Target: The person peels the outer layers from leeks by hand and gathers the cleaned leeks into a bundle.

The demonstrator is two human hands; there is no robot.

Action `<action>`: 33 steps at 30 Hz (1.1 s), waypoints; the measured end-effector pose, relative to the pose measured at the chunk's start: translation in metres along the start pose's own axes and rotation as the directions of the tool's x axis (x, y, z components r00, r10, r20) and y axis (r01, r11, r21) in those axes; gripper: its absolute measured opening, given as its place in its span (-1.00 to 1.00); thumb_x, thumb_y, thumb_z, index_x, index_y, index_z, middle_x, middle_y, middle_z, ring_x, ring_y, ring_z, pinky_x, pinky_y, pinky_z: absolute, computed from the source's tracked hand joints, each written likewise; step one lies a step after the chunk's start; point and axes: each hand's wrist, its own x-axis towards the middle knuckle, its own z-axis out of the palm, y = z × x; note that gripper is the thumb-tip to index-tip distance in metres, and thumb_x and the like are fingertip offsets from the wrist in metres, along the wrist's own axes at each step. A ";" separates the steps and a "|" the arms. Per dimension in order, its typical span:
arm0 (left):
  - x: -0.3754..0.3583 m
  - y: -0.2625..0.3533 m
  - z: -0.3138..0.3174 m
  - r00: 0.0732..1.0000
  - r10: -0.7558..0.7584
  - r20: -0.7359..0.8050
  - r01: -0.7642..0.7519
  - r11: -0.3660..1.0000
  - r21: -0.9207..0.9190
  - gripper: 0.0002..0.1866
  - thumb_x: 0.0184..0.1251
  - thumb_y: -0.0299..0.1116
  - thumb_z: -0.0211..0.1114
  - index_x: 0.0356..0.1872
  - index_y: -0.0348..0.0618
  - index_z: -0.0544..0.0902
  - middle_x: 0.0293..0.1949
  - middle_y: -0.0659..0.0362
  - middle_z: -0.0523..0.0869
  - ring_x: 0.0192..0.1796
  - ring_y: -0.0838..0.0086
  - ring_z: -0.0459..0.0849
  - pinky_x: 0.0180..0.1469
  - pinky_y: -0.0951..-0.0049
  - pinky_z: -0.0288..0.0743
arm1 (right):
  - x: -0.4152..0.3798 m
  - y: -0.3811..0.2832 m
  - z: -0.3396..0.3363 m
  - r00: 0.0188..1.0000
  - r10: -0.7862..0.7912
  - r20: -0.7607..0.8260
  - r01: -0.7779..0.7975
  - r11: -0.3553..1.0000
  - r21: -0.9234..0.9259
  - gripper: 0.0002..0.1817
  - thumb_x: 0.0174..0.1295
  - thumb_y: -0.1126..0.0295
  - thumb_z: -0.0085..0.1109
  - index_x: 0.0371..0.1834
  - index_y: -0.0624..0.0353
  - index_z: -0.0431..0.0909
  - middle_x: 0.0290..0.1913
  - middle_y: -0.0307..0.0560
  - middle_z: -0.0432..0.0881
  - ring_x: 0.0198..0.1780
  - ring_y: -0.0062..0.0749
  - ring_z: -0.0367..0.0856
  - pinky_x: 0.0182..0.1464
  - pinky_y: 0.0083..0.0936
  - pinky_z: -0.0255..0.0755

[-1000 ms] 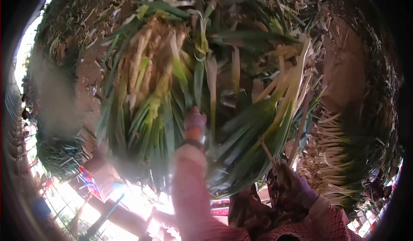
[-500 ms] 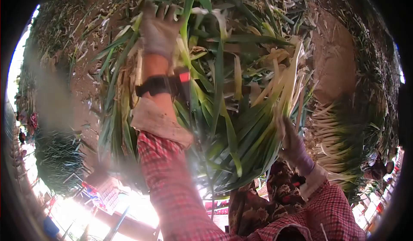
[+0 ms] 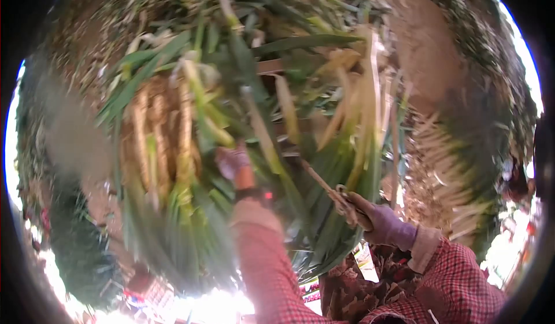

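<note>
My left hand (image 3: 232, 161), gloved and smeared by motion, is over the middle of the leek pile, beside a pale yellow-green leek (image 3: 208, 118). Whether its fingers grip anything cannot be made out. At the lower right, my gloved right hand (image 3: 378, 220) is closed on a thin brown stick-like tool (image 3: 321, 180), which points up and left. Something pale and knotted shows by its fingers. To the left lies a bundle of leeks (image 3: 185, 179) with brownish, dirt-covered stalks. Another bundle of leeks (image 3: 347, 162) fans out on the right, near the tool.
Cut leaves and scraps (image 3: 277, 11) litter the ground at the top. On the right, a row of leeks with white stalks (image 3: 454, 188) lies beside bare brown soil (image 3: 425, 40). A dark green heap (image 3: 78, 237) stands at the lower left.
My left hand has come back from the far end of the pile toward me, uncovering the left bundle. My right hand, earlier beside the right bundle, now shows a stick-like tool in its grip.
</note>
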 end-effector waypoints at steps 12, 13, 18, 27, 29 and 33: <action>-0.059 0.018 -0.080 0.992 0.007 0.122 0.048 0.895 -0.444 -0.30 -0.20 -0.24 0.43 0.09 -0.33 0.52 -0.01 -0.05 0.66 -0.07 0.16 0.64 0.05 0.25 0.48 | -0.079 0.082 0.016 0.982 -0.009 0.190 0.006 1.000 0.016 0.36 -0.25 -0.02 0.57 0.57 -0.05 -0.25 0.29 0.20 0.42 0.05 0.03 0.64 0.00 -0.25 0.57; -0.075 0.022 -0.104 0.986 0.061 0.158 0.027 0.865 -0.501 -0.32 -0.22 -0.28 0.44 0.05 -0.34 0.53 -0.04 -0.03 0.67 -0.10 0.20 0.63 0.00 0.27 0.49 | -0.084 0.091 0.017 0.977 0.039 0.209 -0.042 0.999 0.009 0.34 -0.23 0.03 0.57 0.57 -0.07 -0.24 0.28 0.19 0.44 0.05 0.03 0.64 -0.02 -0.23 0.57; -0.096 0.006 -0.214 0.958 0.287 0.015 -0.249 0.855 -0.455 -0.54 -0.09 -0.34 0.36 -0.08 -0.32 0.61 -0.12 0.04 0.69 -0.16 0.32 0.64 -0.09 0.35 0.53 | -0.125 0.093 -0.005 0.990 -0.130 0.056 0.128 0.991 0.045 0.14 -0.04 0.37 0.39 0.57 -0.20 -0.20 0.08 0.16 0.58 -0.05 0.02 0.68 -0.16 -0.26 0.58; -0.173 0.113 -0.310 0.697 0.273 0.663 -0.123 0.957 -0.264 -0.80 0.19 -0.39 0.22 -0.22 -0.24 0.68 -0.27 0.14 0.71 -0.25 0.39 0.65 -0.16 0.41 0.56 | -0.139 0.063 -0.047 0.897 -0.400 -0.189 0.428 0.893 0.139 0.18 -0.11 0.54 0.33 0.59 -0.26 -0.19 0.06 0.05 0.62 -0.19 -0.15 0.71 -0.23 -0.29 0.63; -0.192 0.067 -0.199 0.588 0.250 0.769 0.146 0.902 -0.405 -0.75 0.14 -0.40 0.28 -0.15 -0.22 0.60 -0.35 0.13 0.68 -0.35 0.33 0.65 -0.25 0.39 0.59 | -0.144 0.071 -0.030 0.923 -0.373 -0.097 0.381 0.921 0.086 0.18 -0.10 0.53 0.34 0.59 -0.24 -0.19 0.18 0.08 0.56 -0.14 -0.14 0.71 -0.17 -0.28 0.64; -0.265 0.035 -0.094 0.629 0.106 0.770 0.212 0.930 -0.301 -0.53 -0.04 -0.45 0.35 -0.03 -0.25 0.47 -0.33 0.06 0.64 -0.44 0.29 0.64 -0.36 0.37 0.60 | -0.104 0.123 -0.005 0.987 -0.141 0.072 0.136 0.988 0.072 0.13 -0.01 0.37 0.37 0.59 -0.18 -0.21 0.29 0.06 0.47 -0.05 -0.14 0.69 -0.08 -0.28 0.64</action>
